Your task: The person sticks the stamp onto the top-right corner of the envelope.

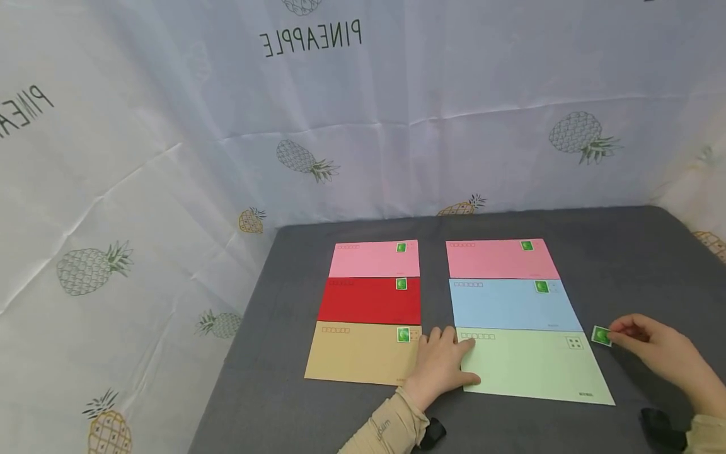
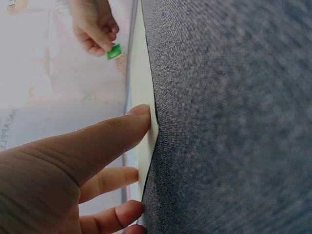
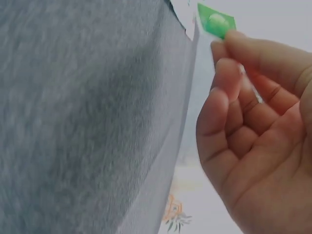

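Note:
A pale green envelope [image 1: 527, 366] lies at the front of the right column, with a printed stamp box at its upper right. My left hand [image 1: 441, 369] rests at its left edge, fingers spread; in the left wrist view the thumb [image 2: 139, 117] presses on the envelope near its corner. Just off the envelope's right side, my right hand [image 1: 663, 350] pinches a green stamp [image 1: 601, 336] with a white border between thumb and index finger. The right wrist view shows the stamp [image 3: 216, 22] held by one corner, other fingers curled below.
Behind the green envelope lie a blue envelope [image 1: 513, 304] and a pink envelope [image 1: 499, 259]. The left column has a tan envelope [image 1: 357, 353], a red envelope [image 1: 368, 301] and another pink envelope [image 1: 368, 260]. These all carry green stamps. A pineapple-print curtain [image 1: 397, 157] hangs behind the grey table [image 1: 266, 391].

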Tool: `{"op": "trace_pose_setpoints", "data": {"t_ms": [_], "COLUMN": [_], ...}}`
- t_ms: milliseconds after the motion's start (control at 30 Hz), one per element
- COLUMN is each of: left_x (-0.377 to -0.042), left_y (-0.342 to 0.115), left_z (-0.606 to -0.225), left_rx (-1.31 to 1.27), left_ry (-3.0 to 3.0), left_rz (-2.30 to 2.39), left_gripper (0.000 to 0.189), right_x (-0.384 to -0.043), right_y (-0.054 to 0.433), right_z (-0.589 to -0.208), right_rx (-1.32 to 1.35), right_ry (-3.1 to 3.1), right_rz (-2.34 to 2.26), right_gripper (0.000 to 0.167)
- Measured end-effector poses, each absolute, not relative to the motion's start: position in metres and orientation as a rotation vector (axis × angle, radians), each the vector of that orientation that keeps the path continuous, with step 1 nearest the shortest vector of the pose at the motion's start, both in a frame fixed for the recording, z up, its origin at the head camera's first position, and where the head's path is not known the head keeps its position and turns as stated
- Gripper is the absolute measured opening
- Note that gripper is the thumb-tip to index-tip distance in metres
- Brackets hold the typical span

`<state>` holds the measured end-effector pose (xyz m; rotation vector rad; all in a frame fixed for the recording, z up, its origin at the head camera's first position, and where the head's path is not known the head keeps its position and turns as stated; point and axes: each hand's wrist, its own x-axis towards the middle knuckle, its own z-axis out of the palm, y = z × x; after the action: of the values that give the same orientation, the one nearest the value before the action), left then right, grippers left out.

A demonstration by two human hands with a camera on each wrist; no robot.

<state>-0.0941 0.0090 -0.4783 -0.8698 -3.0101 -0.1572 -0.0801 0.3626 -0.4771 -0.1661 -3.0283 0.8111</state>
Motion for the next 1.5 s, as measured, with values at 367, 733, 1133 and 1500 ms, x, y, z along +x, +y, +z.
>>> {"op": "trace_pose_setpoints", "data": {"t_ms": [367, 733, 1133, 1500], "left_x": [-0.093, -0.094, -0.094, -0.095], "left_y": [0.009, 0.01, 0.009, 0.009], "left_z": [-0.478, -0.479, -0.477, -0.479], "left_rx": [-0.898, -0.902, -0.885, -0.87], "left_ry": [-3.007, -3.013, -3.024, -3.039], "left_rz": [-0.151, -0.179, -0.183, -0.191], "left_gripper": [0.06, 0.06, 0.06, 0.061], "right_x": [-0.088, -0.094, -0.099, -0.104], "right_y": [0.337, 0.324, 0.32, 0.314], "right_z": [-0.474, -0.479, -0.482, -0.484], "right_rx": [-0.051, 0.045, 0.116, 0.114], "right_ry": [-3.155, -3.153, -3.178, -3.203], "right_rz": [0.946, 0.948, 0.891, 0.838], "right_gripper": [0.035, 0.026, 0.017, 0.014]}}
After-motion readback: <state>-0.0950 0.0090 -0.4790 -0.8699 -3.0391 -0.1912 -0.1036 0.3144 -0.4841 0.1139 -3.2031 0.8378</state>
